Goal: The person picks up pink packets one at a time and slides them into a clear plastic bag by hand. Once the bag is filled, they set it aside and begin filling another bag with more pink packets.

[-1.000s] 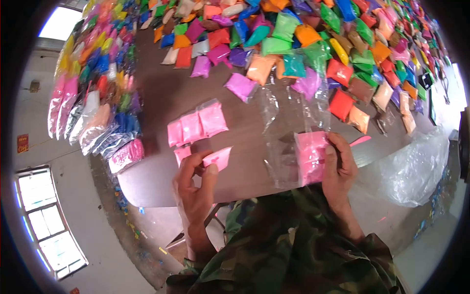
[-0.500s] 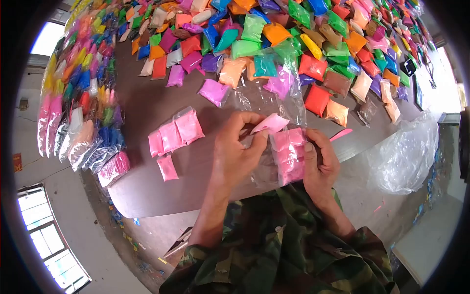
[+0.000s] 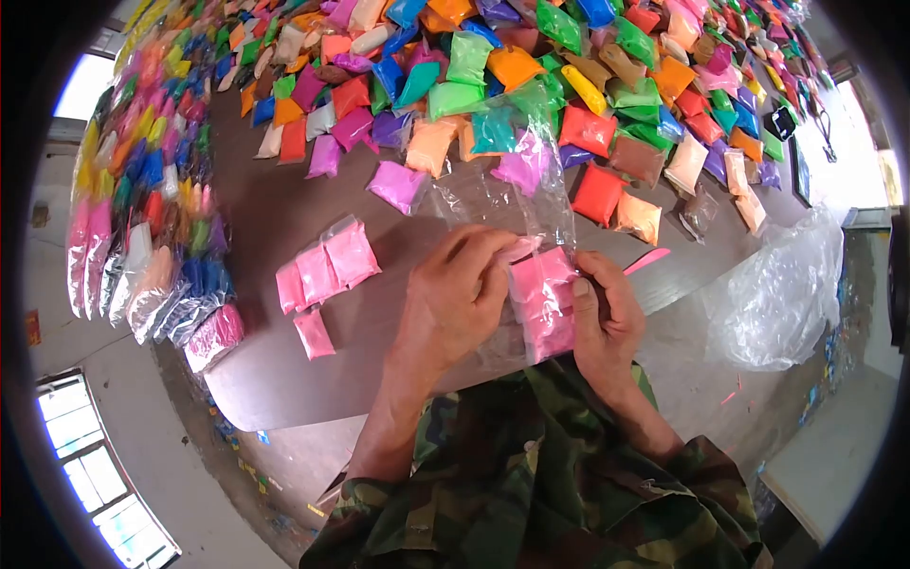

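My left hand [image 3: 460, 294] is closed, pinching a small pink packet [image 3: 520, 248] at the top of a group of pink packets [image 3: 544, 302]. These lie inside a long clear plastic bag [image 3: 561, 204] that stretches away from me over the table. The bag's right edge is gripped by my right hand [image 3: 609, 318], thumb against the plastic beside the packets. Part of the pinched packet is hidden behind my left fingers. To the left lie several joined pink packets [image 3: 327, 265], with a single pink packet [image 3: 314, 334] just below them.
A large heap of coloured packets [image 3: 517, 66] covers the table's far side. Long filled bags [image 3: 152, 204] line the left edge, near a pink bundle [image 3: 214, 338]. At right are a pink strip [image 3: 647, 260] and a crumpled clear plastic bag [image 3: 773, 303].
My left hand has brought its pink packet down against the packets in the clear bag, at the bag's upper part. The right hand keeps its hold; the whole view has shifted slightly.
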Demonstrator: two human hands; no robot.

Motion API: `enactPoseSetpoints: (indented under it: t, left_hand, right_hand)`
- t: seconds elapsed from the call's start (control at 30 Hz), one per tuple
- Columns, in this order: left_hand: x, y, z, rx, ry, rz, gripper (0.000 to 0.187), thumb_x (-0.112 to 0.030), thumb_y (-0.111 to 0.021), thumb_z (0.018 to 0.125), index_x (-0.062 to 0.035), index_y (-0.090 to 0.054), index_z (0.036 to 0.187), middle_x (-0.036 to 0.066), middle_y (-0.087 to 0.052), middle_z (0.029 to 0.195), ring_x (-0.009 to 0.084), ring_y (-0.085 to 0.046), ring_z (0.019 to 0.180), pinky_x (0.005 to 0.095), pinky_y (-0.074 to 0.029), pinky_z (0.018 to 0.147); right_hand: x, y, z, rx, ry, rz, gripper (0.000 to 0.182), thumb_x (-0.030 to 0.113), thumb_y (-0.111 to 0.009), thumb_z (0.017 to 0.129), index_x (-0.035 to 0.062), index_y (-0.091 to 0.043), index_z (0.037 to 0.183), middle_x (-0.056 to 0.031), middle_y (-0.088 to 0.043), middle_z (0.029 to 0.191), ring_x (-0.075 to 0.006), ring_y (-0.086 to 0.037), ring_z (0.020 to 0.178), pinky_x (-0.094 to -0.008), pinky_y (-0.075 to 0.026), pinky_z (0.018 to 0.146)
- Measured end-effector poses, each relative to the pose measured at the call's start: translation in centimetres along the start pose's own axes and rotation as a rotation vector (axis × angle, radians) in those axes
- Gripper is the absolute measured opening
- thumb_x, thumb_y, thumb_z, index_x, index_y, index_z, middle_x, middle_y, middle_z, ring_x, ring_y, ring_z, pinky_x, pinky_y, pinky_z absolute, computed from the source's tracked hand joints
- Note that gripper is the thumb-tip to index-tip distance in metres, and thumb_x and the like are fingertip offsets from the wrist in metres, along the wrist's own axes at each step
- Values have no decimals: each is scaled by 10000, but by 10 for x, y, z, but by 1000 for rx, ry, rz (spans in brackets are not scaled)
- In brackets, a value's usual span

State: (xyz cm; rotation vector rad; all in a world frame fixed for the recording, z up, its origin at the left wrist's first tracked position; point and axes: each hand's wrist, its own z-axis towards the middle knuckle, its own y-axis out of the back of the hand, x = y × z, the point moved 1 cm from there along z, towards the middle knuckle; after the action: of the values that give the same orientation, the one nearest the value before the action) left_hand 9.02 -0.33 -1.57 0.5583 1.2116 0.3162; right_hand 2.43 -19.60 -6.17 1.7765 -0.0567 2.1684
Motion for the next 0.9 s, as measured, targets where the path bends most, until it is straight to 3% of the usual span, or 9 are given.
enactPoseSetpoints:
  t: [0.1, 0.2, 0.3, 0.4, 0.57, 0.67, 0.8, 0.9]
  left_hand:
    - [4, -10, 6, 13, 121, -182, 209, 29, -726, 910, -5, -724, 1116, 153, -745, 1068, 256, -743, 875, 355, -594, 783]
    - [16, -16, 7, 90, 152, -276, 218, -7, -730, 903, -13, -695, 1119, 138, -745, 1088, 340, -740, 962, 417, -607, 828]
    - [15, -12, 9, 85, -60, -21, 234, 42, -728, 885, -15, -726, 1112, 138, -756, 1070, 294, -731, 994, 379, -591, 863]
    - [10, -2, 11, 138, -161, 203, 261, 64, -696, 888, -25, -733, 1131, 146, -756, 1093, 321, -716, 1048, 411, -587, 898]
    - [15, -13, 6, 140, -140, 56, 322, 73, -666, 909, -38, -741, 1201, 165, -749, 1107, 353, -723, 1045, 429, -598, 877]
    - [17, -16, 7, 180, -186, 54, 349, 74, -666, 913, -43, -738, 1233, 170, -746, 1112, 363, -728, 1047, 423, -603, 871]
    - [18, -14, 10, 204, -170, -1, 344, 82, -661, 916, -40, -734, 1229, 179, -742, 1117, 367, -729, 1042, 419, -603, 871]
    - [21, -13, 9, 228, -163, 9, 386, 72, -643, 851, -12, -716, 1220, 178, -735, 1181, 373, -704, 1110, 450, -594, 934]
  right_hand:
    - [2, 0, 0, 6, -25, 29, 237, 5, -624, 1046, -52, -666, 1272, -171, -686, 1273, -238, -672, 1149, -339, -527, 992]
    - [1, 1, 0, 15, -41, 34, 262, 31, -633, 1049, -49, -661, 1297, -175, -677, 1305, -238, -669, 1172, -343, -529, 1005]
    - [1, 4, -1, 26, -71, 25, 313, 63, -649, 1046, -52, -650, 1338, -188, -668, 1333, -253, -669, 1199, -354, -529, 1023]
    - [4, 5, 7, 56, -76, 10, 376, 94, -669, 1038, -58, -631, 1380, -207, -663, 1352, -271, -670, 1218, -361, -528, 1034]
    - [4, 9, 26, 139, 51, -222, 428, 131, -676, 1037, -59, -607, 1414, -220, -675, 1347, -260, -676, 1201, -349, -532, 1014]
    - [3, 8, 25, 156, -151, -43, 416, 136, -670, 1043, -56, -614, 1408, -213, -687, 1327, -249, -685, 1165, -348, -537, 987]
    - [4, 9, 27, 159, -120, -54, 402, 134, -684, 1037, -55, -629, 1387, -205, -704, 1296, -247, -693, 1133, -349, -539, 972]
    - [3, 8, 25, 167, -65, -73, 393, 137, -693, 1035, -55, -637, 1373, -202, -711, 1280, -248, -694, 1132, -354, -538, 977]
